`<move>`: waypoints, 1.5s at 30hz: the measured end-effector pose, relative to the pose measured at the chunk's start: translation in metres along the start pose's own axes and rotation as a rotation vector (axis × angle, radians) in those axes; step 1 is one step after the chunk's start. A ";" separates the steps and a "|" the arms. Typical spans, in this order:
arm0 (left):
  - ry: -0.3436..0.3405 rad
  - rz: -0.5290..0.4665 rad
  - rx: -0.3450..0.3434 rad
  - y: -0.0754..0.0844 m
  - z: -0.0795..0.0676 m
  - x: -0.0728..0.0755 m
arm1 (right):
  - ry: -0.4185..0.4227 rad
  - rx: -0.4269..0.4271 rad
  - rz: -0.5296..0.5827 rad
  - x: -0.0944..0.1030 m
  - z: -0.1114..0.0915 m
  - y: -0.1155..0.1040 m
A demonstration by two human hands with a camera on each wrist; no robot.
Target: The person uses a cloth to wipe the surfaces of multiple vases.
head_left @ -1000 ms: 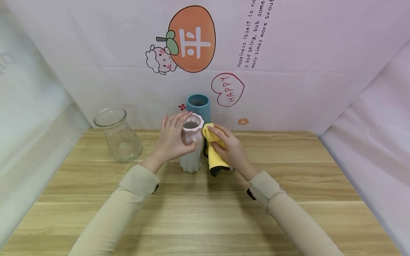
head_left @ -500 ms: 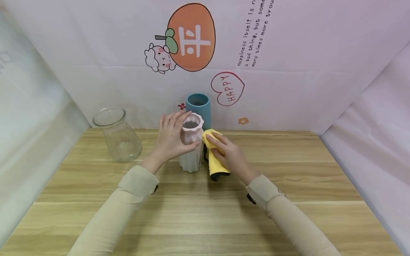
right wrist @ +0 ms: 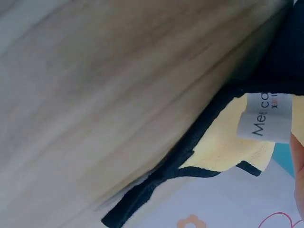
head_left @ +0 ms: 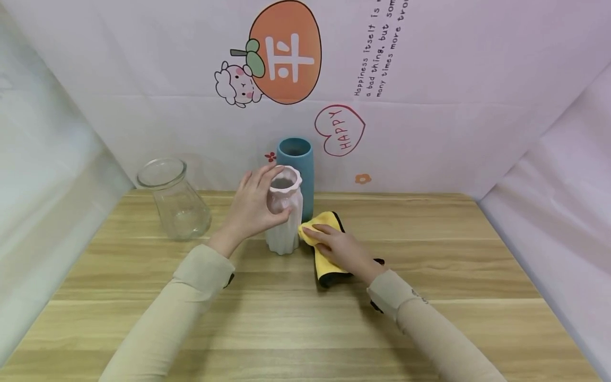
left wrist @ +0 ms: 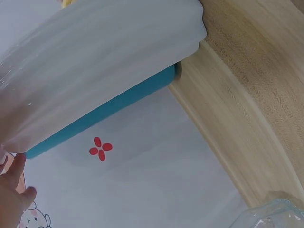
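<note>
A white fluted vase (head_left: 285, 225) stands upright on the wooden table, its scalloped rim facing up. My left hand (head_left: 253, 206) grips it near the neck, fingers behind the rim and thumb in front; in the left wrist view the vase (left wrist: 104, 61) fills the upper left. Low beside the vase's right side, my right hand (head_left: 342, 250) holds a yellow cloth (head_left: 329, 265) with a black border, bunched under the fingers. The right wrist view shows the cloth (right wrist: 213, 147) with a white label, and only a finger of the hand at the right edge.
Directly behind the white vase is a taller blue vase (head_left: 307, 180). A clear glass vase (head_left: 183, 215) stands at the left of the table (head_left: 267, 329). White printed fabric (head_left: 420, 148) walls the back and both sides.
My right hand has slid down along the vase's right side with the cloth, from near the rim toward the table. The cloth has spread out more. The left hand stays on the vase.
</note>
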State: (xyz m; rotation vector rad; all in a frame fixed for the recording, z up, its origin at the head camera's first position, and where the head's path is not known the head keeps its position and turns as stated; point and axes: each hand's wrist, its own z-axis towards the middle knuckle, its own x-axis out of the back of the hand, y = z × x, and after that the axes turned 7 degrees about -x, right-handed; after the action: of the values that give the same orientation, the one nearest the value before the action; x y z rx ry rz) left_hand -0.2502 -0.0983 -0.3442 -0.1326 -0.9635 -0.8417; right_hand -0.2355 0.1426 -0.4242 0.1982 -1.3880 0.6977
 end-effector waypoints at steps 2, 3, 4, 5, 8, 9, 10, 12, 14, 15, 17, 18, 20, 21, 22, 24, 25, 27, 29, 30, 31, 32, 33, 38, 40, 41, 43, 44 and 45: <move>-0.015 -0.010 0.007 0.000 0.000 0.001 | -0.002 0.011 0.003 0.000 0.001 0.000; -0.019 -0.016 0.011 0.001 0.000 0.002 | 0.008 0.022 0.013 0.000 0.001 0.001; -0.023 -0.023 0.015 0.001 0.000 0.003 | 0.026 0.036 0.031 0.000 0.002 0.002; -0.027 -0.032 0.018 0.001 -0.001 0.003 | 0.046 0.047 0.059 0.001 0.003 0.002; -0.034 -0.065 0.020 0.000 -0.001 0.005 | 0.124 0.072 0.159 0.005 0.007 0.004; -0.037 -0.077 0.019 0.000 -0.001 0.005 | 0.153 0.071 0.197 0.008 0.009 0.004; -0.042 -0.090 0.017 0.000 -0.001 0.005 | 0.185 0.066 0.225 0.011 0.011 0.003; -0.054 -0.119 0.014 0.000 0.000 0.006 | 0.246 0.052 0.282 0.018 0.014 0.001; -0.074 -0.143 0.010 -0.001 0.000 0.007 | 0.310 0.036 0.320 0.027 0.018 -0.002; -0.084 -0.155 0.008 -0.001 0.001 0.008 | 0.343 0.038 0.336 0.032 0.021 -0.004; -0.104 -0.174 0.007 -0.001 0.001 0.008 | 0.394 0.047 0.360 0.040 0.025 -0.008; -0.110 -0.177 0.006 -0.002 0.001 0.008 | 0.409 0.051 0.360 0.043 0.027 -0.010; -0.109 -0.169 0.005 -0.003 0.001 0.009 | 0.425 0.059 0.354 0.049 0.031 -0.014; -0.103 -0.158 0.002 -0.003 0.001 0.009 | 0.423 0.059 0.353 0.051 0.032 -0.015; -0.097 -0.144 -0.001 -0.003 0.000 0.008 | 0.418 0.055 0.348 0.053 0.033 -0.017; -0.075 -0.123 -0.014 -0.004 -0.001 0.008 | 0.399 0.040 0.330 0.054 0.034 -0.019; -0.065 -0.118 -0.021 -0.004 -0.002 0.007 | 0.389 0.032 0.318 0.053 0.033 -0.019; -0.048 -0.122 -0.039 -0.004 -0.003 0.007 | 0.362 0.017 0.291 0.051 0.032 -0.019; -0.036 -0.145 -0.055 -0.004 -0.003 0.006 | 0.341 0.009 0.270 0.047 0.030 -0.019; -0.033 -0.158 -0.059 -0.004 -0.003 0.005 | 0.335 0.005 0.259 0.044 0.029 -0.018; -0.033 -0.171 -0.060 -0.004 -0.003 0.005 | 0.332 0.004 0.255 0.042 0.028 -0.018; -0.035 -0.183 -0.057 -0.004 -0.003 0.005 | 0.329 0.000 0.252 0.039 0.027 -0.017; -0.039 -0.193 -0.054 -0.004 -0.002 0.005 | 0.329 -0.004 0.252 0.037 0.026 -0.016; -0.072 -0.221 -0.019 -0.004 -0.001 0.006 | 0.291 -0.021 0.220 0.024 0.020 -0.011; -0.080 -0.228 -0.010 -0.005 -0.001 0.006 | 0.269 -0.009 0.195 0.018 0.018 -0.008; -0.084 -0.230 -0.006 -0.005 -0.001 0.005 | 0.260 0.002 0.183 0.015 0.016 -0.007; -0.088 -0.233 0.000 -0.005 -0.001 0.006 | 0.237 0.011 0.156 0.009 0.014 -0.003; -0.088 -0.233 0.002 -0.006 -0.001 0.005 | 0.233 0.024 0.146 0.006 0.013 -0.002; -0.088 -0.234 0.002 -0.005 -0.001 0.006 | 0.221 0.027 0.138 0.004 0.012 0.000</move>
State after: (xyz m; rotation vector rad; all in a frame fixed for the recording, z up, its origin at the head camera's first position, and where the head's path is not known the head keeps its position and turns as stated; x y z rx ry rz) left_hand -0.2518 -0.1055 -0.3416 -0.0563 -1.0763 -1.0564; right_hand -0.2450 0.1374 -0.4182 0.0452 -1.1884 0.8276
